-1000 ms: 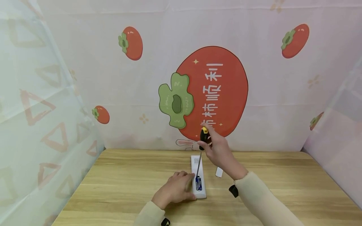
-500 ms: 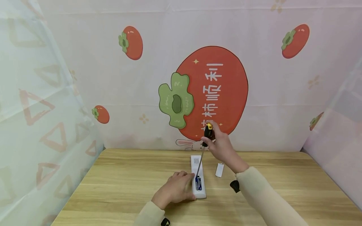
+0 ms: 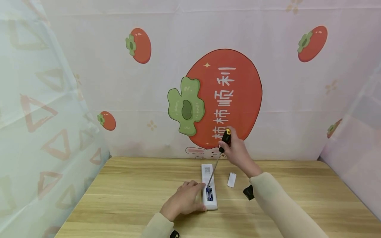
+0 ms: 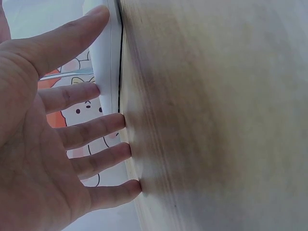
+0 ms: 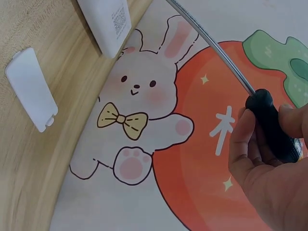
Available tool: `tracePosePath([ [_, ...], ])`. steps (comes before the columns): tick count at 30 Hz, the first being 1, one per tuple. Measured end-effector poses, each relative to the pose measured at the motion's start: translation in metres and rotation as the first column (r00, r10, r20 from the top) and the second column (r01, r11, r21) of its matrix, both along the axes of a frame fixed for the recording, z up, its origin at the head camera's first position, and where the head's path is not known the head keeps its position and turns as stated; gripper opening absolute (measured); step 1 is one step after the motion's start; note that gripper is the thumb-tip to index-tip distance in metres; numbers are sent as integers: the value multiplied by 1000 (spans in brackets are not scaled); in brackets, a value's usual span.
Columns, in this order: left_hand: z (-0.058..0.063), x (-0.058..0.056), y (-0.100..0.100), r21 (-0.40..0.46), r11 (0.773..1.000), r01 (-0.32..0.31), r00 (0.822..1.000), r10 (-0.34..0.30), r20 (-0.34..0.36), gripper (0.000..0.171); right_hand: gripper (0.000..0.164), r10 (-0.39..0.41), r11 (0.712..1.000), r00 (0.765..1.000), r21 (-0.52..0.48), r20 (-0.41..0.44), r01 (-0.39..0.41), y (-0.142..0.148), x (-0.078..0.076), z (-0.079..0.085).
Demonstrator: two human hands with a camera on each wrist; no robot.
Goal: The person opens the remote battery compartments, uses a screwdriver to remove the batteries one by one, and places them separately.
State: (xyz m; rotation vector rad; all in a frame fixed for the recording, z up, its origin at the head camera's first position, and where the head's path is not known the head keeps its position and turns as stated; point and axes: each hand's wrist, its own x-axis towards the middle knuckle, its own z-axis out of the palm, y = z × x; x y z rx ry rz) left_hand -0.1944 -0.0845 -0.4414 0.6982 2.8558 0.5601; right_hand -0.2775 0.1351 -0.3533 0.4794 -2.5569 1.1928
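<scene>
A white remote control lies back side up on the table, its battery compartment uncovered. Two blue batteries sit inside. My left hand steadies the remote from its left side, index fingertip on the edge and thumb by the near end. In the left wrist view its fingers are spread and nearly straight, the lower ones resting on the tabletop. My right hand grips the black and yellow handle of a screwdriver. The shaft slants down leftward, its tip at the far end of the batteries.
The white battery cover lies on the wooden table to the right of the remote. Behind the table's far edge hangs a cloth backdrop printed with persimmons and a rabbit.
My right hand has moved right and slightly up, tilting the screwdriver handle rightward while its tip stays by the batteries. The battery cover has come into full view. My left hand stays put.
</scene>
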Motion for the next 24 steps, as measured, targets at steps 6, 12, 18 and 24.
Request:
tracePosePath([
  [6, 0, 1, 0, 3, 1000, -3, 1000, 3, -1, 78, 56, -2, 1000, 1000, -21, 16, 2, 1, -1, -1],
  [12, 0, 1, 1, 3, 1000, -6, 1000, 6, 5, 78, 54, 3, 999, 1000, -36, 12, -3, 0, -1, -2],
  [18, -1, 1, 0, -3, 1000, -8, 1000, 8, 0, 79, 54, -6, 999, 1000, -45, 20, 7, 0, 0, -1],
  [24, -1, 0, 0, -8, 1000, -8, 1000, 8, -6, 79, 57, -32, 998, 999, -55, 20, 33, 1, 2, 1],
])
